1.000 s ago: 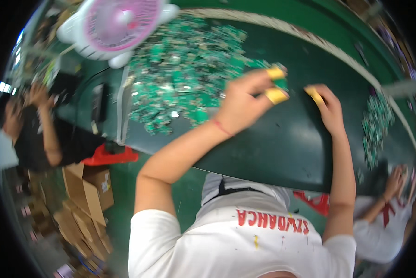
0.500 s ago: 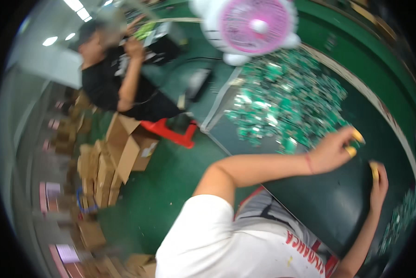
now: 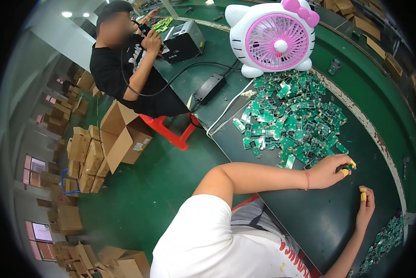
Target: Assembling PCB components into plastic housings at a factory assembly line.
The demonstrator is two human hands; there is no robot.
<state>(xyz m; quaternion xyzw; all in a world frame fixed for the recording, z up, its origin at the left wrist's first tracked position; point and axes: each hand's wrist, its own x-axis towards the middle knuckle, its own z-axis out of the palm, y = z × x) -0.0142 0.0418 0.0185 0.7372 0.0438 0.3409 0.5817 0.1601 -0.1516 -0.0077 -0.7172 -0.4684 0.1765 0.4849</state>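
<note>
Turned head leftward since a second ago

Can see an open cardboard box (image 3: 131, 153), contents unclear; a heap of circuit boards (image 3: 291, 123); with left hand (image 3: 326, 173), pinching a single board (image 3: 349, 167) between fingertips (image 3: 344, 173), forward-left of the right hand (image 3: 365, 208); cannot tell its long axis or whether right fingers (image 3: 363, 197) meet.

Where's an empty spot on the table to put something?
Mostly bare tabletop lies between the left forearm and right forearm; another strip, between the big board pile and pale rim. Crowded: that pile, by the fan, and the small board pile.
</note>
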